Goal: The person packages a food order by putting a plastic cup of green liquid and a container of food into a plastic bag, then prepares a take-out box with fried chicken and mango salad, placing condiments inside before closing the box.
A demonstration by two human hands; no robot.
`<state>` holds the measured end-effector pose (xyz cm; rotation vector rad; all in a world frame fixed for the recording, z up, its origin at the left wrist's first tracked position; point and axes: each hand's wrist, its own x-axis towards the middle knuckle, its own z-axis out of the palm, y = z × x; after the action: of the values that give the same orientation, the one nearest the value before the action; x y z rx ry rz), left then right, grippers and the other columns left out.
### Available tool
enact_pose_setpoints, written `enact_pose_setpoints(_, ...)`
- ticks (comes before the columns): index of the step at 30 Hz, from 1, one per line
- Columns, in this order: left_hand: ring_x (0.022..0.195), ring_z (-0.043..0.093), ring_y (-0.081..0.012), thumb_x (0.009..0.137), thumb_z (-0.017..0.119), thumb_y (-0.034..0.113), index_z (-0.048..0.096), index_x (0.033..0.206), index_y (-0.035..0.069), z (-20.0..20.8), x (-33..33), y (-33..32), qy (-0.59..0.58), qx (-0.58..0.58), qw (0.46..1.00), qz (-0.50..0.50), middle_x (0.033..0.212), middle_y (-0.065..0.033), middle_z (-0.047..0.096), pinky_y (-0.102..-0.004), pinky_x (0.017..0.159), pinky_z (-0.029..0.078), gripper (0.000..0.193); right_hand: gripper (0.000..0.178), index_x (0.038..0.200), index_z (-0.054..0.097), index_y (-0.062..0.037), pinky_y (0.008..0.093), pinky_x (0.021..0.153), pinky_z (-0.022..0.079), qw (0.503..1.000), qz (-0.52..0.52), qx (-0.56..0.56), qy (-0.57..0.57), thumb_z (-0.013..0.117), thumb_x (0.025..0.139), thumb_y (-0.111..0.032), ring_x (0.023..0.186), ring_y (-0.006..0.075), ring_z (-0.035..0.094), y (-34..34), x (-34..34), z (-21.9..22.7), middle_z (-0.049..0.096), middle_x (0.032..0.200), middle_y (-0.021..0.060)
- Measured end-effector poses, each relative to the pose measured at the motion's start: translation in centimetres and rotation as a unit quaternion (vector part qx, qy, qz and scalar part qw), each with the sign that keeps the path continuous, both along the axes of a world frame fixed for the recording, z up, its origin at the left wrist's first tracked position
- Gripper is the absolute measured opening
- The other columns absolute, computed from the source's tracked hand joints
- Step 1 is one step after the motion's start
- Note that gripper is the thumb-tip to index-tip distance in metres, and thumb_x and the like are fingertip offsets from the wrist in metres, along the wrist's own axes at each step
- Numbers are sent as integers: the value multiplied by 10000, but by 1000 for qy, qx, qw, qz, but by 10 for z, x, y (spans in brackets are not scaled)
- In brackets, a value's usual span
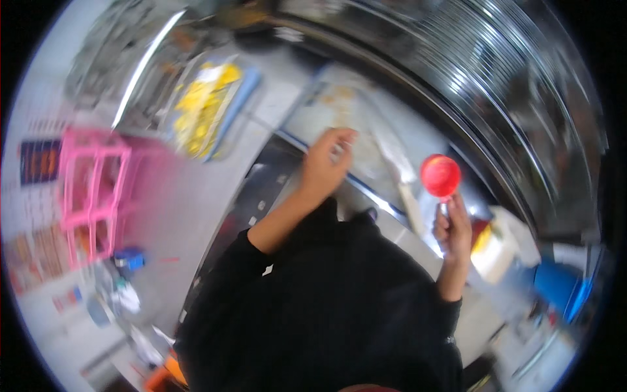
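My right hand point(455, 228) is wrapped around the handle of a small round red measuring cup point(441, 175), raised near the right side of the worktop. Over the front edge of a pale tray or board point(305, 117), my left hand point(328, 166) has its fingers curled together; blur hides whether anything is in them. A knife point(395, 157) with a whitish handle lies across the right part of that board, its handle toward me, between my two hands. Some light brown bits point(341, 98) lie at the board's far end.
Yellow pieces point(202, 108) in a clear tray stand at the far left, beside a pink plastic rack point(98, 189). A ribbed metal surface point(470, 72) borders the far right. A white container point(499, 248) and a blue bin point(558, 284) stand at the right.
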<state>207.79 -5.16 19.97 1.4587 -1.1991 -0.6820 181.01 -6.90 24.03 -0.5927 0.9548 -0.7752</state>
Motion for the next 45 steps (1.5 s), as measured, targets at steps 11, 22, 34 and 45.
enact_pose_setpoints(11,802,501,-274,586,646,103,563,736,107,-17,300,119,-524,118,775,333,793,-81,545,-392,682,392,172,467,1155,429,-151,397,546,452,496,463,-672,299,580,720,-229,639,301,592,-30,406,-16,603,708,128)
enact_pose_setpoints(22,824,507,-269,642,681,136,574,803,67,14,201,13,-278,-71,953,93,802,-80,549,-367,774,369,205,332,986,574,-115,381,753,405,585,249,-679,367,559,658,-70,872,267,513,-38,314,-38,554,866,97)
enact_pose_setpoints(34,813,448,-214,609,654,196,574,755,78,-50,0,-39,-404,-141,839,-337,761,-45,483,-335,713,332,203,540,1119,433,-58,393,769,402,650,118,-366,655,633,618,-68,877,322,491,25,47,-73,507,948,156)
enact_pose_setpoints(45,893,462,-201,679,626,146,602,738,128,12,24,-40,-301,-18,893,-333,850,6,561,-341,786,269,67,490,1099,452,-42,369,840,394,672,81,-511,530,659,660,-105,952,320,494,-44,-8,-36,525,989,151)
